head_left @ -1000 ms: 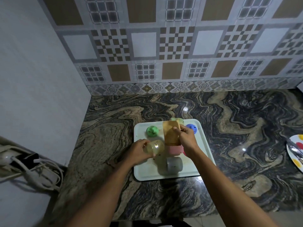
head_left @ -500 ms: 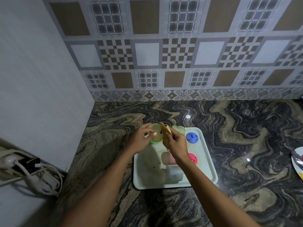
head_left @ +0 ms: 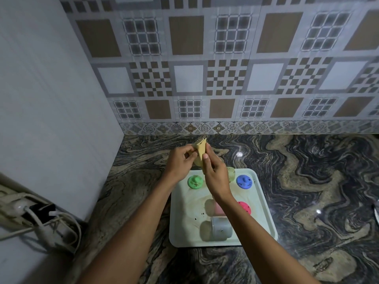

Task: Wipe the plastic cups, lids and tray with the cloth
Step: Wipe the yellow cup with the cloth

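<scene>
The yellow cloth is pinched between both hands above the surface, just behind the tray. The left hand grips a pale cup with the cloth pressed into it; the right hand clasps the cloth. 3 lids, green, blue, pink, lie on the tray beside a grey cup on its side.

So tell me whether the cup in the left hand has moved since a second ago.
Yes. The cup, held with the cloth, has moved off the tray, beyond its far edge.
</scene>
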